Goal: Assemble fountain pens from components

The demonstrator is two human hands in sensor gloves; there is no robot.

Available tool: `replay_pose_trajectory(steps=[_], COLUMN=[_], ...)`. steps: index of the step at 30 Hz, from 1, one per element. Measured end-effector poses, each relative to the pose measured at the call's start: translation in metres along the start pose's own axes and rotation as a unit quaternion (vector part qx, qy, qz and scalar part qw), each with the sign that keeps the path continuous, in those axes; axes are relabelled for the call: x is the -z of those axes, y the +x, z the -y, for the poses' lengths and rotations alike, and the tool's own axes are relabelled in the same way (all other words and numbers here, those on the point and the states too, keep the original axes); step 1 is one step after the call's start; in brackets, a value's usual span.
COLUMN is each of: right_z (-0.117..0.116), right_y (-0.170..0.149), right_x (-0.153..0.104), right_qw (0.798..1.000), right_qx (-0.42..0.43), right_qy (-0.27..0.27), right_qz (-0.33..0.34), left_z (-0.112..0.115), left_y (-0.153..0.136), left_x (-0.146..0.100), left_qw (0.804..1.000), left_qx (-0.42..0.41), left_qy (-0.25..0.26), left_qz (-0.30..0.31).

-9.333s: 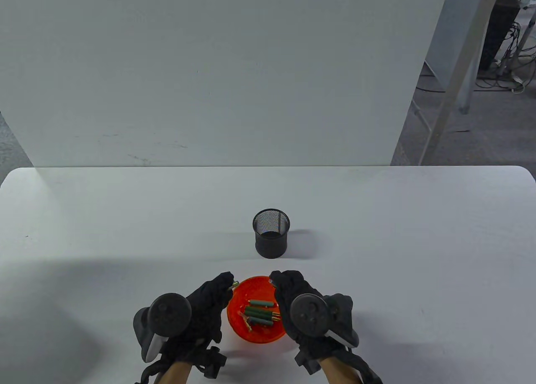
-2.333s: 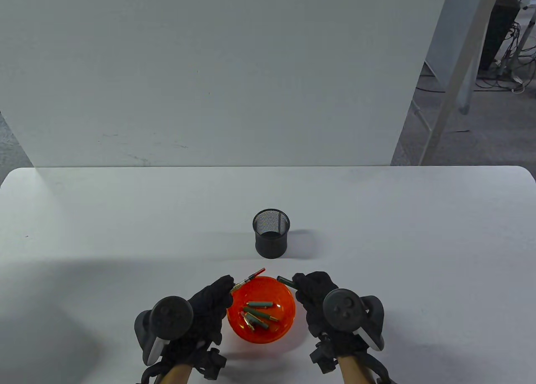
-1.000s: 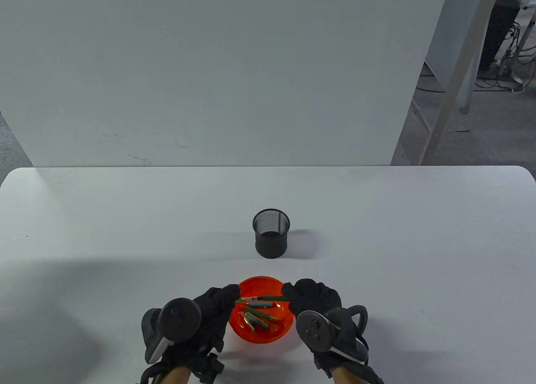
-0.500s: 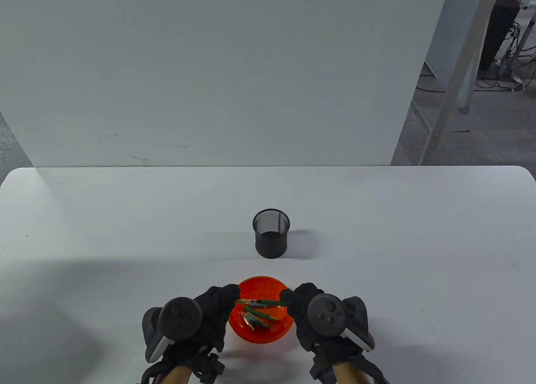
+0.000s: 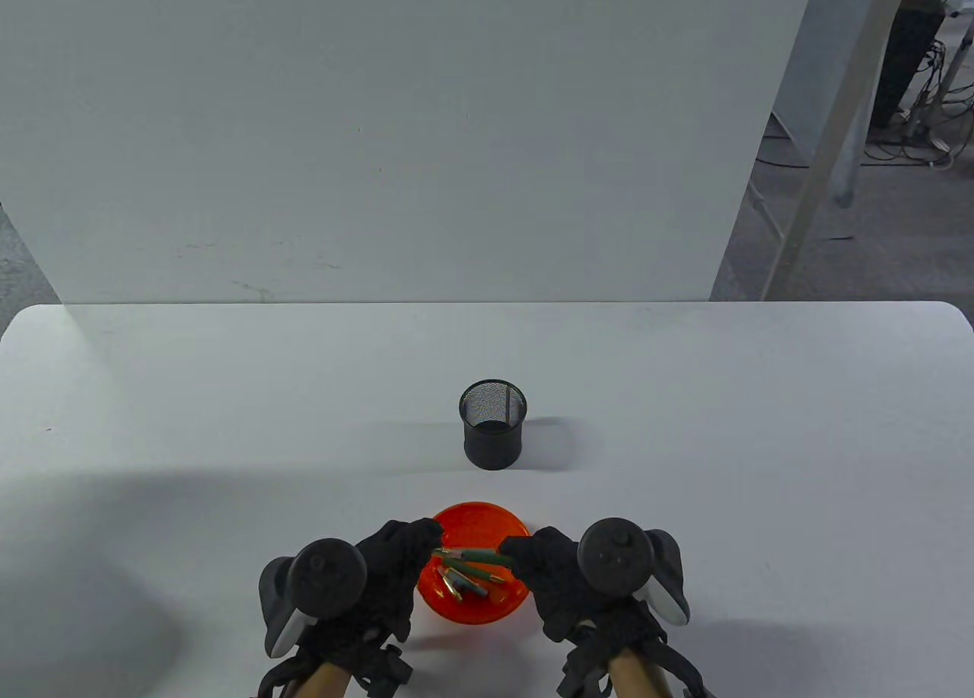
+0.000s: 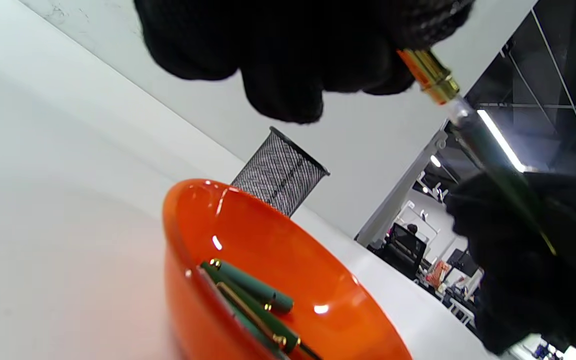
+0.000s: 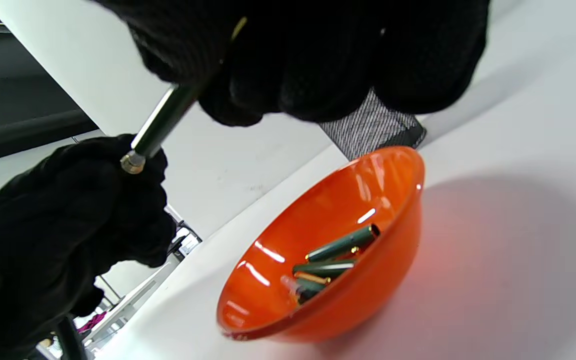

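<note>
Over the bowl: both hands meet on one pen, held above the orange bowl (image 5: 475, 519)
Left hand (image 5: 380, 568): fingers pinched on the gold nib-end section (image 6: 430, 77)
Right hand (image 5: 563, 576): fingers wrapped around the dark green barrel (image 5: 475, 555)
Under the grip: loose green pen parts (image 5: 466, 580) lying in the bowl
Past the hands: black mesh cup (image 5: 493, 424), upright, well apart from the grip

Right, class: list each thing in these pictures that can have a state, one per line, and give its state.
Left hand: grips the gold nib end of the pen.
Right hand: grips the green barrel.
Green pen: held level over the bowl between both hands, barrel slid over the nib section.
Orange bowl: upright on the table, holding loose green and gold pen parts.
Black mesh pen cup: upright beyond the bowl; no pens visible inside.
</note>
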State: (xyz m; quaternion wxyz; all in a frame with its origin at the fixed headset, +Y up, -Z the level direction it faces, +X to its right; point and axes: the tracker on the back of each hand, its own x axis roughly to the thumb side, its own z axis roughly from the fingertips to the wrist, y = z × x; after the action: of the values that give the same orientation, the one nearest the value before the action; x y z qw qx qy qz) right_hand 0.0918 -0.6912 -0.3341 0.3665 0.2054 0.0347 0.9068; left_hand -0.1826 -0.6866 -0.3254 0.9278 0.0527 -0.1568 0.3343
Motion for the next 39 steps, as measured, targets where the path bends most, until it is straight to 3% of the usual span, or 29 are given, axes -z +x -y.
replay_pose_trajectory(steps=[9, 24, 31, 39], right_z=[-0.004, -0.007, -0.011, -0.002], right_y=[-0.005, -0.015, -0.014, -0.01], right_x=[-0.001, -0.001, 0.0, -0.004], right_qw=[0.993, 0.991, 0.989, 0.986], right_qx=[0.077, 0.075, 0.137, 0.143], right_qy=[-0.085, -0.094, -0.046, -0.079], right_qz=[-0.008, -0.054, -0.03, -0.003], left_z=[0.001, 0.008, 0.008, 0.006], left_y=[-0.004, 0.004, -0.003, -0.006], left_x=[0.001, 0.002, 0.003, 0.002], left_qw=[0.999, 0.999, 0.999, 0.999], left_qx=[-0.03, -0.002, -0.028, -0.037], left_qy=[-0.022, -0.034, -0.034, -0.02], left_qz=[-0.009, 0.014, -0.006, -0.014])
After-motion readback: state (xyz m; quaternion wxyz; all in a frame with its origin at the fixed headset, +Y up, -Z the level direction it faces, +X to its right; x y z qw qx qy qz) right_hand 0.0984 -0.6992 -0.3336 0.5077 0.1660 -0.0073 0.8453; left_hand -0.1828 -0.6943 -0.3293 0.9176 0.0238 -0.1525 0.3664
